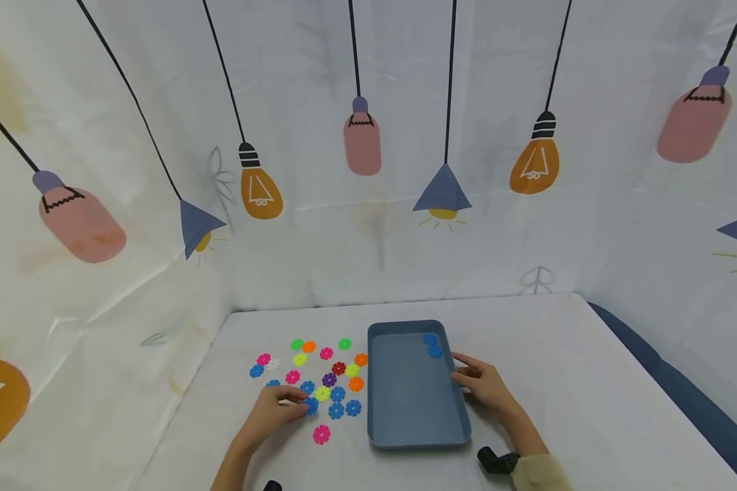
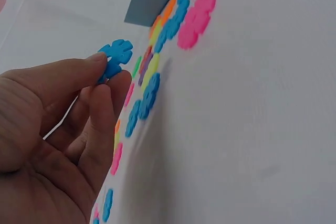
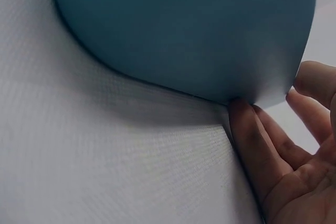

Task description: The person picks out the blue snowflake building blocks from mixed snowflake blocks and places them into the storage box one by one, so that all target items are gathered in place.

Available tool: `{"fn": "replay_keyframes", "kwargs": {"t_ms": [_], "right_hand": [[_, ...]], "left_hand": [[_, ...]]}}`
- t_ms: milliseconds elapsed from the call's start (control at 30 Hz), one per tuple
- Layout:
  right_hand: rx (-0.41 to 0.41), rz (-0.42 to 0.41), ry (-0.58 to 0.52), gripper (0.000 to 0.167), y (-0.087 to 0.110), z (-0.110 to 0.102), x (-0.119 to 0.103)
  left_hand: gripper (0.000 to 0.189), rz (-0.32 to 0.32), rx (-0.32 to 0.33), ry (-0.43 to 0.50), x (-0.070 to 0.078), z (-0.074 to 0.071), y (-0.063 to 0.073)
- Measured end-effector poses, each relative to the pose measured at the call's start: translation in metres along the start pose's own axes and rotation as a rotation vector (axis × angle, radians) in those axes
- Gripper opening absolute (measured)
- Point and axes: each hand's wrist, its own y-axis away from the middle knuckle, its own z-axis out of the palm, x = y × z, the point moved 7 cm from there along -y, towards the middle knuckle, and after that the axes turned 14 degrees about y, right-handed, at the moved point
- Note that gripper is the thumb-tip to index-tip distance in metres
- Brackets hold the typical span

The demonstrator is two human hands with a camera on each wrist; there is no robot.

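My left hand (image 1: 276,411) pinches a blue flower-shaped plastic disc (image 2: 116,56) between thumb and fingers, raised off the table in the left wrist view. Beneath and beyond it lie several loose discs in blue, pink, yellow, orange and other colours, among them a pink disc (image 1: 321,434) at the near side. A blue-grey rectangular tray (image 1: 414,409) stands to their right. Two blue discs (image 1: 432,346) lie inside its far right corner. Against the tray's right side rests my right hand (image 1: 486,387), its fingertips touching the outer wall in the right wrist view.
A white cloth covers the table (image 1: 589,382). White sheeting printed with hanging lamps (image 1: 442,191) rises behind and at both sides. Black wrist gear (image 1: 496,462) sits at the right wrist. Something dark blue (image 1: 682,389) runs along the right table edge.
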Motion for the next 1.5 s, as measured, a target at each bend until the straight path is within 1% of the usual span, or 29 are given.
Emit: {"fn": "replay_keyframes", "kwargs": {"t_ms": [100, 167, 233, 433, 633, 733, 800, 933, 1033, 1267, 1400, 1500], "right_hand": [[0.001, -0.001, 0.012, 0.054, 0.0, 0.0, 0.001], [-0.002, -0.005, 0.018, 0.054, -0.001, 0.0, 0.001], [-0.001, -0.005, 0.014, 0.054, -0.002, 0.0, 0.002], [0.0, 0.0, 0.025, 0.054, -0.002, 0.0, 0.002], [-0.002, 0.003, 0.036, 0.055, -0.002, 0.001, 0.004], [0.0, 0.012, 0.036, 0.055, -0.002, 0.001, 0.005], [0.004, 0.019, 0.034, 0.054, -0.002, 0.0, 0.006], [0.003, 0.012, 0.046, 0.055, -0.003, 0.0, 0.005], [0.0, 0.011, 0.047, 0.055, -0.004, 0.0, 0.005], [0.006, 0.015, 0.041, 0.056, -0.004, -0.001, 0.006], [0.005, 0.015, 0.034, 0.054, -0.005, 0.0, 0.006], [-0.001, 0.012, 0.021, 0.054, -0.005, 0.0, 0.007]], "left_hand": [[0.031, 0.021, -0.018, 0.053, 0.005, 0.011, -0.007], [0.031, 0.032, -0.02, 0.068, 0.011, 0.017, -0.012], [0.03, 0.058, -0.031, 0.083, 0.018, 0.022, -0.017], [0.026, 0.125, -0.058, 0.079, 0.035, 0.037, -0.029], [0.028, 0.115, -0.08, 0.09, 0.045, 0.05, -0.039], [0.027, 0.123, -0.098, 0.097, 0.052, 0.058, -0.043], [0.025, 0.13, -0.105, 0.09, 0.056, 0.062, -0.045], [0.024, 0.123, -0.113, 0.064, 0.063, 0.071, -0.05], [0.024, 0.113, -0.127, 0.067, 0.066, 0.078, -0.053], [0.021, 0.161, -0.185, 0.07, 0.077, 0.095, -0.06], [0.02, 0.165, -0.227, 0.099, 0.083, 0.104, -0.064], [0.02, 0.153, -0.239, 0.109, 0.086, 0.11, -0.067]]}}
